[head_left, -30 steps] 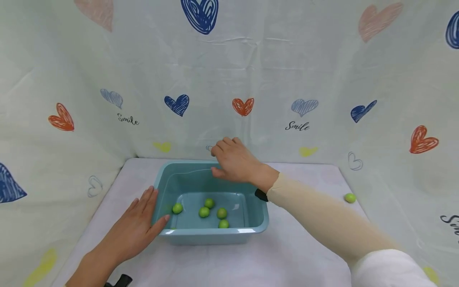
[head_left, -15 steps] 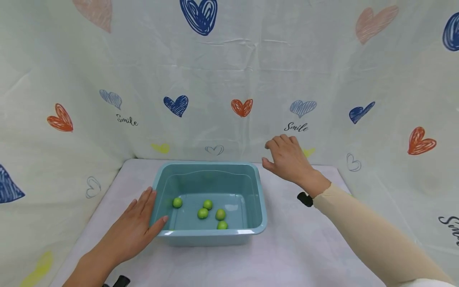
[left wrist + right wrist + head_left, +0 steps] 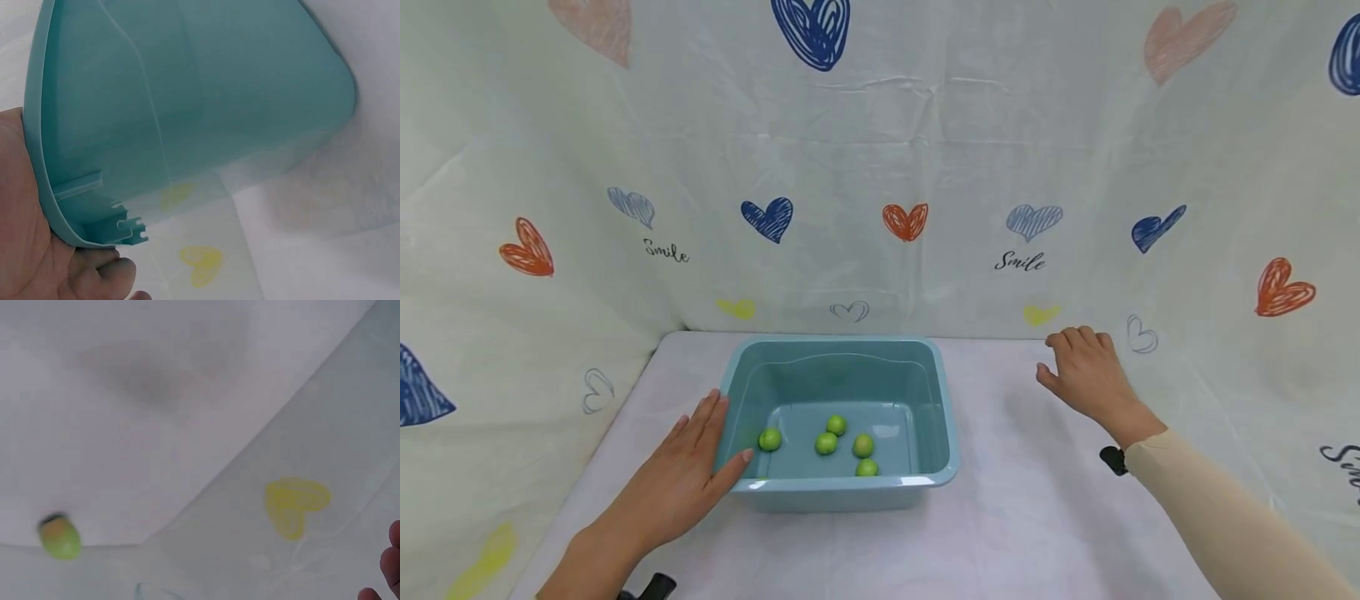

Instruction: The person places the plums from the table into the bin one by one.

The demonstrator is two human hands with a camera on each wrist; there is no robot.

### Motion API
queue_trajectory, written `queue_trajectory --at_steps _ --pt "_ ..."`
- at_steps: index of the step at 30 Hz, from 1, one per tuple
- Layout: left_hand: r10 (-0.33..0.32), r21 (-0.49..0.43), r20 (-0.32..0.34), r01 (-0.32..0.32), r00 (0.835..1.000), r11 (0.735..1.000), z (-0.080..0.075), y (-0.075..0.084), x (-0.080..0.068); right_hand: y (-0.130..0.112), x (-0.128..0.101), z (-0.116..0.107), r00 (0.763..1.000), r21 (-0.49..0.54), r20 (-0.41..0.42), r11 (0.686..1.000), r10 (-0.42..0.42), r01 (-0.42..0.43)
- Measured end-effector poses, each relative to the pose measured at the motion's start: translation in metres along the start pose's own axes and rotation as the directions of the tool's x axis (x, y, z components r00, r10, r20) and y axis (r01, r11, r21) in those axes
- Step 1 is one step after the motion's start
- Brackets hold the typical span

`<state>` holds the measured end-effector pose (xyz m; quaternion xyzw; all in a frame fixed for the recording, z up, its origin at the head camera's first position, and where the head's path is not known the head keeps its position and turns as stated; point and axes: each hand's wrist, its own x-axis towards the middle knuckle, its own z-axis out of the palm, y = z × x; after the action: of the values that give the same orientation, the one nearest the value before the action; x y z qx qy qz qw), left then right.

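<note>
My left hand [image 3: 672, 475] lies with fairly straight fingers along the left rim of a blue-green plastic basin [image 3: 842, 497]; the left wrist view shows its palm against the basin rim [image 3: 35, 137]. On the basin floor sit several small round green fruits, one green fruit [image 3: 770, 439] apart near the left wall. My right hand [image 3: 1090, 375] is over the right part of the table, fingers loosely bent and holding nothing. Another green fruit [image 3: 60, 537], with a brownish patch, lies near the table edge in the right wrist view; in the head view my right hand and wrist hide it.
The table [image 3: 1000, 517] has a white cover. Around its back and sides hangs a white cloth [image 3: 955, 142] printed with hearts and the word Smile. A black wrist strap [image 3: 1113, 460] shows at my right wrist.
My right hand has swept from above the basin to the right side of the table and lowered. The left hand stays at the rim. The fruit by the left wall has rolled slightly.
</note>
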<state>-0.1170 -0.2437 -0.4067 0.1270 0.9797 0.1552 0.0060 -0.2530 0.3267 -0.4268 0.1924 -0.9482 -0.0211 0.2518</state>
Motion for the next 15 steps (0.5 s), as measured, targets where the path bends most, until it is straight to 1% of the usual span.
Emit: queue_trajectory --at_steps 3,6,8,11,15 --pt "0.001 0.002 -0.002 -0.001 1.000 1.000 0.000 0.001 0.001 0.022 -0.019 0.006 1.000 -0.042 -0.001 0.999 -0.002 0.002" --pt "0.001 -0.003 -0.001 -0.001 1.000 1.000 0.000 0.002 0.002 0.043 -0.037 0.011 1.000 -0.078 -0.019 0.997 -0.009 0.008" --pt "0.000 -0.002 0.001 0.000 1.000 1.000 0.001 0.001 0.001 0.055 -0.048 0.013 1.000 -0.092 -0.005 0.996 0.002 -0.002" --pt "-0.002 0.002 0.003 0.002 1.000 1.000 0.001 0.001 0.001 0.072 -0.065 0.014 0.997 -0.122 0.060 0.992 0.045 -0.038" --pt "-0.002 0.003 0.009 0.002 1.000 1.000 0.001 0.001 0.002 0.093 -0.084 0.013 0.982 -0.157 0.156 0.984 0.105 -0.080"
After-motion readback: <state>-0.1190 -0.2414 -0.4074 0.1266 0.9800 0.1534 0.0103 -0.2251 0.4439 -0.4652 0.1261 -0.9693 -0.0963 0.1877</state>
